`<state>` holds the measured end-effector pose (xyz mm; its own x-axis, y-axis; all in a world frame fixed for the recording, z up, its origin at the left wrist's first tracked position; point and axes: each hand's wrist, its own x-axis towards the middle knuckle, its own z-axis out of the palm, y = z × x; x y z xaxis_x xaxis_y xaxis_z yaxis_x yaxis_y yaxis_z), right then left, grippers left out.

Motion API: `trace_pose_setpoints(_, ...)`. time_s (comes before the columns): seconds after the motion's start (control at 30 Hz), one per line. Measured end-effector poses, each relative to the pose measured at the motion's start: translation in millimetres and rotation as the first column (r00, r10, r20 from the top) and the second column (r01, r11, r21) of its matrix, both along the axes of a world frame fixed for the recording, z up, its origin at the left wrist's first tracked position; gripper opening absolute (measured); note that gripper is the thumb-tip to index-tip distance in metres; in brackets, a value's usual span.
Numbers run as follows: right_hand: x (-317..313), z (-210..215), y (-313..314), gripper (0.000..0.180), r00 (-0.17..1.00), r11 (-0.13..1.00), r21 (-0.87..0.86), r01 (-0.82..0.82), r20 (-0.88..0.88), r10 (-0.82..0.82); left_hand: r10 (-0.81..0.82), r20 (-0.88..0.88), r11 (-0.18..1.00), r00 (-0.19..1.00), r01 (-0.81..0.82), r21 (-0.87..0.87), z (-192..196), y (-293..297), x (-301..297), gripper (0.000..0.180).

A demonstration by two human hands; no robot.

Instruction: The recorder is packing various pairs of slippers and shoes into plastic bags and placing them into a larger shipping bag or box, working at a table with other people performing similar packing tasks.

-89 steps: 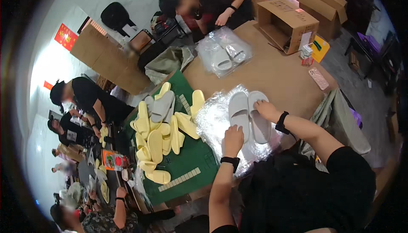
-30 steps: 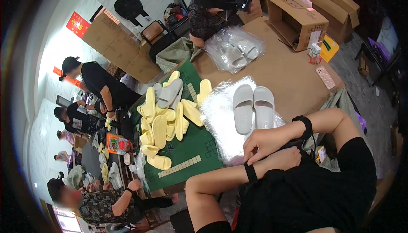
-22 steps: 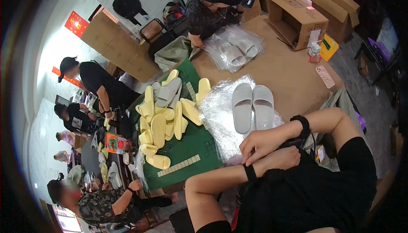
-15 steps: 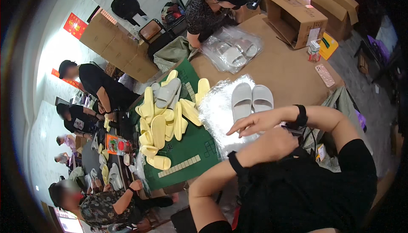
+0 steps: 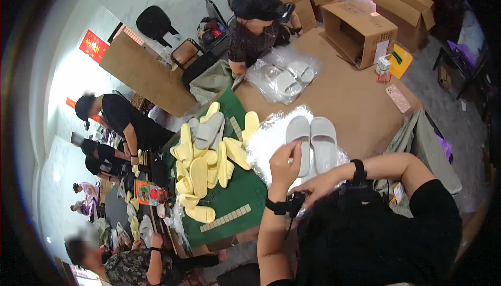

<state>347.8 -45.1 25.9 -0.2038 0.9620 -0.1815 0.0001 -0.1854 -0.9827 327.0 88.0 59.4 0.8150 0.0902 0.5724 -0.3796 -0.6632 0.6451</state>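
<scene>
My left hand (image 5: 285, 167) is raised with its fingers curled in, and nothing shows in it. Beside it, my right hand (image 5: 319, 186) reaches across to my left wrist. Its fingers close on a small black device (image 5: 297, 201) on the black wristband (image 5: 277, 206) there. A pair of light grey slide sandals (image 5: 324, 141) lies just beyond my hands, toes away from me. Under the pair is a crinkled clear plastic sheet (image 5: 262, 145); my left hand covers part of one sandal.
Yellow slides (image 5: 199, 176) and grey slides (image 5: 210, 129) pile on a green mat (image 5: 224, 210) at left. Across the brown table (image 5: 360, 95), a person (image 5: 255, 30) handles bagged slides (image 5: 286, 80). An open carton (image 5: 360, 33) and a phone (image 5: 398, 99) lie right; co-workers stand left.
My left hand has risen and turned upward, uncovering the wristband's device. My right hand has drawn back from the slides to that wrist, its fingers now on the device. The view has shifted slightly.
</scene>
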Motion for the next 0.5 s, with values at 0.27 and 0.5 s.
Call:
trace_pose_setpoints(0.27, 65, -139, -31, 0.067, 0.555, 0.866, -0.202, 0.457, 0.826, -0.101, 0.201, -0.499, 0.815, 0.843, 0.139, 0.563, -222, 35, -104, 0.048)
trace_pose_setpoints(0.5, 77, -162, 15, 0.065, 0.296, 0.564, -0.017, 0.826, 0.864, -0.407, 0.31, -0.531, 0.687, 0.788, 0.2, 0.698, -244, 6, -116, 0.053)
